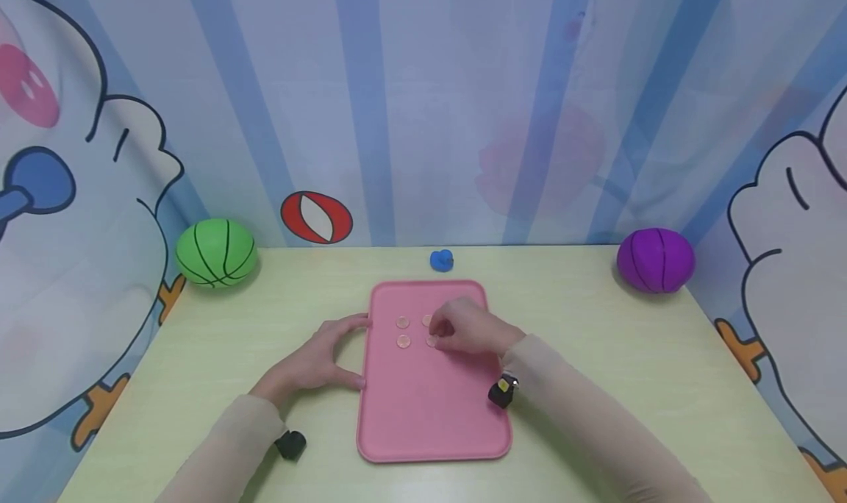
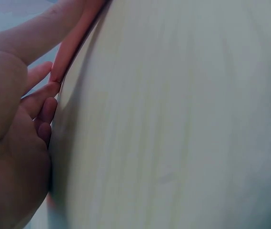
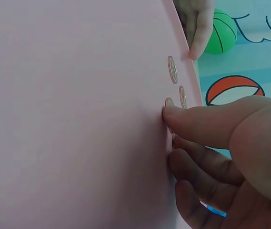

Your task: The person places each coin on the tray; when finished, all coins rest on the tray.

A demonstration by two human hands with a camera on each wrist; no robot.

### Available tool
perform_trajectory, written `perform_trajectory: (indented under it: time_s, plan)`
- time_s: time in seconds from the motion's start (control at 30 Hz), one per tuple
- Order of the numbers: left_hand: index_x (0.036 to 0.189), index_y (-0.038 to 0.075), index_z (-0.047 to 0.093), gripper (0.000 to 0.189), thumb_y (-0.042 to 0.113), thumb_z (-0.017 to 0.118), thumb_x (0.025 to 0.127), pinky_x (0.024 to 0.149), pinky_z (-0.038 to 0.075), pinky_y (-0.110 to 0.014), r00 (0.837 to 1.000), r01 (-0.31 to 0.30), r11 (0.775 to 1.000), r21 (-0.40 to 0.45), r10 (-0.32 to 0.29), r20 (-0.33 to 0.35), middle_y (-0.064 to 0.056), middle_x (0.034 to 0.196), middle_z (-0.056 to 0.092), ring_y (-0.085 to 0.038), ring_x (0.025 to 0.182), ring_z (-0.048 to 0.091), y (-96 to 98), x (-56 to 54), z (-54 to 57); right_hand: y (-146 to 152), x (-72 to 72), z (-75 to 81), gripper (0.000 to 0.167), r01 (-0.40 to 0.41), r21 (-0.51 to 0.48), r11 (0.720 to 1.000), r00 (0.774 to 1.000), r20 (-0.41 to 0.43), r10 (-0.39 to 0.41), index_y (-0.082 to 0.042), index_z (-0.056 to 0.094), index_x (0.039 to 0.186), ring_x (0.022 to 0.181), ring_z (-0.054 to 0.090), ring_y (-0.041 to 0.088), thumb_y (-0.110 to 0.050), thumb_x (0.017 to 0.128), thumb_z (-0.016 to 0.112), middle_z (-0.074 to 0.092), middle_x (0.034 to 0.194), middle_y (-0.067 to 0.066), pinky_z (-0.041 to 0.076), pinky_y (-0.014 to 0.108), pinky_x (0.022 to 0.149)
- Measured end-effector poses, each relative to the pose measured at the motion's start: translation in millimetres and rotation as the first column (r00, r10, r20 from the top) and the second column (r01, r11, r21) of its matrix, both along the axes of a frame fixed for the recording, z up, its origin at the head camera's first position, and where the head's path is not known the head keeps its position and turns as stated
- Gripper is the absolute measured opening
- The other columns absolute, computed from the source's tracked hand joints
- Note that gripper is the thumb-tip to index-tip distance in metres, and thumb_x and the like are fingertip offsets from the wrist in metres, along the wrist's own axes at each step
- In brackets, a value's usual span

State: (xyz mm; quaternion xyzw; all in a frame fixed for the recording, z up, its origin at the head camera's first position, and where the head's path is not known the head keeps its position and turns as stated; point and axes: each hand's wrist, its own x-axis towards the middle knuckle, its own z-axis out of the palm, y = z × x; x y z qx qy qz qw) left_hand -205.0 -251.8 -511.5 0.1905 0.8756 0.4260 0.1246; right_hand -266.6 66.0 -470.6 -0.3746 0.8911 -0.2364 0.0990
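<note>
A pink tray [image 1: 433, 422] lies on the table, with several small coins in its upper half. Spread along the tray's left edge, my left hand [image 1: 314, 359] touches the rim with thumb and fingertips. In the left wrist view its thumb [image 2: 45, 31] is extended against the rim. My right hand [image 1: 471, 328] is over the tray, fingers curled, with thumb and fingertips pinching a coin [image 1: 431, 340] at the tray surface. The right wrist view shows the thumb against that coin [image 3: 169, 102], partly hiding it. Two other coins [image 1: 403, 321] [image 1: 404, 341] lie farther left; another [image 1: 427, 320] sits just behind the fingers.
Behind the tray stands a small blue duck [image 1: 441, 260]. A green ball [image 1: 217, 253] is at the table's back left, a purple ball [image 1: 656, 260] at the back right. A printed cloth backdrop [image 1: 437, 120] rises along the table's rear edge.
</note>
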Motion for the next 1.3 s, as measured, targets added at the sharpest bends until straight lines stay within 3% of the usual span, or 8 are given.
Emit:
perform_trajectory:
  time_s: [0.83,1.07,1.3]
  plan:
    - [0.159,0.025,0.044,0.106,0.039,0.099,0.069,0.124,0.019,-0.071,1.0,-0.009,1.0,-0.013,0.009,0.006,-0.002,0.168,0.037,-0.037,0.155,0.025,0.0,-0.4,-0.4,-6,-0.1,0.6,0.01,0.043,0.009,0.999,0.999,0.011,-0.043,-0.012,0.078,0.093,0.08,0.064,0.01,-0.018,0.089,0.085,0.071,0.083,-0.007,0.056,0.025,0.077]
    - [0.16,0.025,0.043,0.107,0.038,0.099,0.069,0.124,0.018,-0.071,1.0,-0.006,1.0,-0.003,0.006,0.011,-0.002,0.168,0.037,-0.037,0.155,0.024,0.0,-0.8,-1.1,12,-6.9,4.7,0.012,0.05,-0.063,0.997,0.996,0.075,-0.045,-0.01,0.078,0.097,0.083,0.066,0.01,-0.016,0.089,0.084,0.073,0.089,-0.004,0.059,0.029,0.081]
    - [0.16,0.024,0.043,0.107,0.038,0.099,0.07,0.124,0.018,-0.071,1.0,0.004,1.0,-0.003,-0.004,-0.01,-0.003,0.168,0.037,-0.038,0.155,0.024,-0.6,-1.2,-1.5,46,-14.8,19.5,0.013,0.053,-0.074,0.996,0.994,0.101,-0.045,-0.01,0.079,0.104,0.084,0.066,0.01,-0.018,0.093,0.08,0.074,0.093,-0.006,0.058,0.03,0.08]
